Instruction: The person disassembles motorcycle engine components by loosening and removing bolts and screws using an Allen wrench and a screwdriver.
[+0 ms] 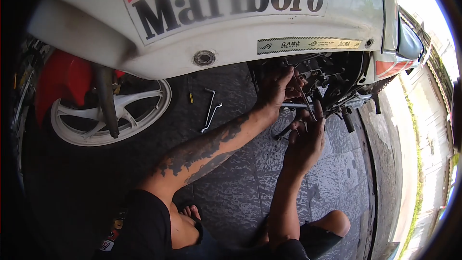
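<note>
My left hand (276,91) reaches under the white fairing, its thumb and fingers closed at the upper end of a slim metal rod-like tool (305,100). Just below and to the right, my right hand (307,142) grips the tool's lower end, with the index finger stretched along it. The tool's exact kind cannot be made out. Both hands are beside the motorcycle's exposed engine area (332,74), dark with metal parts and hoses. Part of my left fingers is hidden behind the thumb and in shadow.
The white fairing (231,33) with large lettering spans the top. At left are a white front wheel (62,130) and a red fender (62,79). A screwdriver (191,97) and two wrenches, one an angled wrench (209,106), the other an offset wrench (208,123), lie on the dark tiles.
</note>
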A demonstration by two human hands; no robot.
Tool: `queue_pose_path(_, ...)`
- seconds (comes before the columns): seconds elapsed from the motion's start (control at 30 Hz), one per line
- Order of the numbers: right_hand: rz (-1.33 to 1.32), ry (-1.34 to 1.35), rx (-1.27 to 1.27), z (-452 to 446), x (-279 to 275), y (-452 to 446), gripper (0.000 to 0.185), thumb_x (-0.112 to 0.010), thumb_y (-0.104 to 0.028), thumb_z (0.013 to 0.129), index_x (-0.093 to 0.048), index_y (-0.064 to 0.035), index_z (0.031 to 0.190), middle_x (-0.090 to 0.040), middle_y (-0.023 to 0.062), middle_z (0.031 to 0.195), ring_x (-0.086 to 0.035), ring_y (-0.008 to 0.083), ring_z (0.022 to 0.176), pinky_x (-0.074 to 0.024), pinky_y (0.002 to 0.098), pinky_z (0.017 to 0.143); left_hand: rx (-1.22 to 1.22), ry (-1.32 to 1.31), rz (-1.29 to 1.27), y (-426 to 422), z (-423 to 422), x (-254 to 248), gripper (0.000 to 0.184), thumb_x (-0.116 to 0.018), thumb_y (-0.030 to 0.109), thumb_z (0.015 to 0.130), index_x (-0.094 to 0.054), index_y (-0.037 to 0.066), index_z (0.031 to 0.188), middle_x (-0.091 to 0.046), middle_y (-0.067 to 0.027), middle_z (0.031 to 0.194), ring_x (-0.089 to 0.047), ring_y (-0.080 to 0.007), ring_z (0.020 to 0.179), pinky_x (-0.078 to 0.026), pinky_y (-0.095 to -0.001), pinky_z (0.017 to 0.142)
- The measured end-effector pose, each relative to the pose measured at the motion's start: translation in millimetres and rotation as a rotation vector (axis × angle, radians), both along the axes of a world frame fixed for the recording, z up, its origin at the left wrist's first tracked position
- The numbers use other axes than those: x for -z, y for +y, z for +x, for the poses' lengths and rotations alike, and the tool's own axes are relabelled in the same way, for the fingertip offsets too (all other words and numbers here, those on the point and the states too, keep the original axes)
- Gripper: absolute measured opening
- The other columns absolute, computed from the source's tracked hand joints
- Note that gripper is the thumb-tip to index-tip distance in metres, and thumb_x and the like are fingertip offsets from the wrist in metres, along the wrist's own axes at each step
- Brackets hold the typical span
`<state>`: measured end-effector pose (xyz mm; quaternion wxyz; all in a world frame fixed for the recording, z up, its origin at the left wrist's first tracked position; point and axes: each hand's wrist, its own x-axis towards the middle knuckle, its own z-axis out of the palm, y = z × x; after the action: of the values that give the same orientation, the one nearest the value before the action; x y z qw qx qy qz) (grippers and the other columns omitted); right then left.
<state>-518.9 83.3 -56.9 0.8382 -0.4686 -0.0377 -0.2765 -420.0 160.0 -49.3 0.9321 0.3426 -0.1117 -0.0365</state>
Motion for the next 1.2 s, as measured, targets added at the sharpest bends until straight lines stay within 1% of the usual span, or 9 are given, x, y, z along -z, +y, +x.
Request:
queue_pose_path(0.13, -0.477, 0.11, 0.244, -0.3, 1.9, -7.7, 0.042, -0.039, -0.03, 0.1, -0.047, -0.0002, 0.128, -0.065, 0.0128, 0.09, -0.06, 0.0096, 0.058, -0.0363, 0.016, 0.04, -0.043, 0.013, 0.048, -0.9, 0.2, -2.4, 0.022, -0.06, 0.03, 0.089, -0.056, 0.008, 0.091, -0.061, -0.0029, 0.078, -0.062, -0.0129, 0.072, -0.051, -0.0273, 0.062)
queue_pose_path(0.27, -0.739, 0.24, 0.246, -1.3, 7.3, -25.1, 0.043, -0.041, -0.031, 0.099, -0.065, 0.0051, 0.098, -0.063, 0.0083, 0.068, -0.057, 0.0108, 0.055, -0.0384, 0.0231, 0.043, -0.114, 0.033, 0.1, -5.6, 3.3, -2.0, 0.023, -0.06, 0.031, 0.089, -0.057, 0.008, 0.091, -0.062, -0.0036, 0.076, -0.062, -0.0128, 0.071, -0.05, -0.0261, 0.061)
queue_pose_path(0.3, -0.692, 0.282, 0.242, -1.2, 7.8, -25.1, 0.046, -0.041, -0.035, 0.099, -0.066, 0.0014, 0.085, -0.057, 0.0016, 0.059, -0.044, 0.0045, 0.048, -0.0279, 0.019, 0.043, -0.101, 0.02, 0.138, -6.4, 3.6, -0.5, 0.025, -0.058, 0.033, 0.09, -0.057, 0.008, 0.091, -0.063, -0.004, 0.077, -0.063, -0.0129, 0.072, -0.05, -0.0259, 0.062)
queue_pose_path(0.43, -0.23, 0.348, 0.112, -5.1, -4.7, -7.8, 0.045, -0.042, -0.036, 0.098, -0.048, -0.009, 0.062, -0.043, -0.0031, 0.054, -0.036, 0.0034, 0.045, -0.0244, 0.0199, 0.041, -0.007, -0.003, 0.068, -15.4, -13.3, 4.0, 0.028, -0.051, 0.034, 0.094, -0.059, 0.007, 0.094, -0.064, -0.0043, 0.082, -0.064, -0.0129, 0.075, -0.05, -0.0259, 0.065)
queue_pose_path(0.57, -0.443, 0.384, -0.018, -4.7, 4.6, -32.8, 0.037, -0.042, -0.036, 0.098, -0.051, -0.0075, 0.075, -0.044, -0.0022, 0.059, -0.037, 0.003, 0.047, -0.0245, 0.0191, 0.04, 0.057, -0.151, 0.077, -16.9, -16.6, 12.0, 0.03, -0.045, 0.033, 0.097, -0.06, 0.006, 0.099, -0.065, -0.0039, 0.084, -0.064, -0.012, 0.08, -0.049, -0.0255, 0.068)
queue_pose_path(0.73, -0.513, 0.012, 0.264, -13.5, -1.0, -24.8, 0.028, -0.052, -0.02, 0.095, -0.046, -0.0004, 0.114, -0.051, 0.0027, 0.08, -0.045, 0.004, 0.057, -0.0334, 0.0182, 0.046, 0.012, -0.179, 0.147, -11.6, -15.4, 13.6, 0.029, -0.048, 0.032, 0.096, -0.061, 0.006, 0.098, -0.065, -0.0043, 0.082, -0.064, -0.0114, 0.078, -0.048, -0.0248, 0.066)
queue_pose_path(0.87, -0.717, -0.017, 0.455, -13.3, 2.2, -22.4, 0.035, -0.059, -0.008, 0.089, -0.047, -0.0004, 0.121, -0.05, 0.0027, 0.086, -0.047, 0.0057, 0.06, -0.038, 0.0174, 0.054, -0.033, -0.127, 0.119, -13.8, -16.0, 5.6, 0.026, -0.056, 0.03, 0.092, -0.061, 0.005, 0.09, -0.064, -0.0041, 0.076, -0.063, -0.012, 0.067, -0.048, -0.0243, 0.058)
queue_pose_path(1.0, -0.705, 0.242, 0.441, -18.3, 4.9, -19.3, 0.018, -0.064, -0.007, 0.086, -0.061, 0.0017, 0.102, -0.054, 0.0001, 0.075, -0.046, 0.0045, 0.059, -0.037, 0.0197, 0.053, -0.056, -0.083, 0.133, -12.3, -15.8, 7.1, 0.03, -0.06, 0.035, 0.089, -0.061, 0.005, 0.09, -0.065, -0.0058, 0.076, -0.064, -0.012, 0.069, -0.049, -0.0236, 0.056)
queue_pose_path(1.2, -0.459, 0.191, 0.215, -12.0, 7.7, -9.8, 0.04, -0.049, -0.034, 0.095, -0.053, -0.0048, 0.068, -0.043, -0.0024, 0.056, -0.031, 0.004, 0.044, -0.0228, 0.0216, 0.041, 0.162, -0.115, 0.113, -7.9, -13.4, 8.5, 0.031, -0.055, 0.036, 0.092, -0.061, 0.006, 0.097, -0.063, -0.0042, 0.078, -0.06, -0.0098, 0.069, -0.049, -0.0228, 0.06)
